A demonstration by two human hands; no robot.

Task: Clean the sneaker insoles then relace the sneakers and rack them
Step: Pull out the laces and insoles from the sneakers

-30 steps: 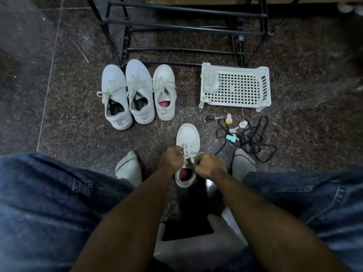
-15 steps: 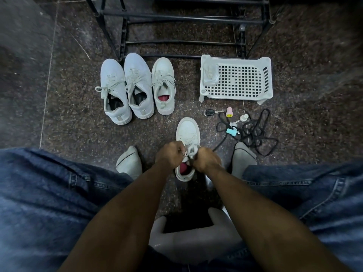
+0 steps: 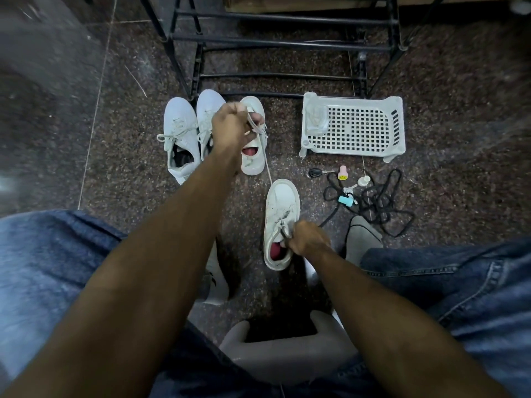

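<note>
Four white sneakers lie on the dark speckled floor [image 3: 459, 116] before us. The nearest sneaker [image 3: 283, 202] sits toe-forward between our knees, its red insole [image 3: 275, 249] visible at the heel opening. Our right hand [image 3: 307, 238] is curled over the tongue area of this sneaker, fingers pinching the lacing there. Our left hand [image 3: 231, 124] is raised forward with the arm extended, fingers closed round the free end of a white lace [image 3: 265, 165], which runs taut from that hand down to the toe end of the nearest sneaker. Behind the left hand we see three more sneakers side by side: a laced one on the left [image 3: 179, 142], a middle one [image 3: 207, 107] partly hidden by the hand, and a third [image 3: 254, 156] showing a red insole. Just beyond them stands a black metal shoe rack [image 3: 281, 41]. To the right of the rack's foot rests a white perforated plastic basket [image 3: 356, 127], upturned. Nearer us lie a dark key [image 3: 314, 173], a small pink item [image 3: 342, 172], a teal clip [image 3: 344, 200] and a tangle of black cord [image 3: 379, 202]. Our socked feet, left [image 3: 217, 280] and right [image 3: 363, 239], flank the nearest sneaker.
</note>
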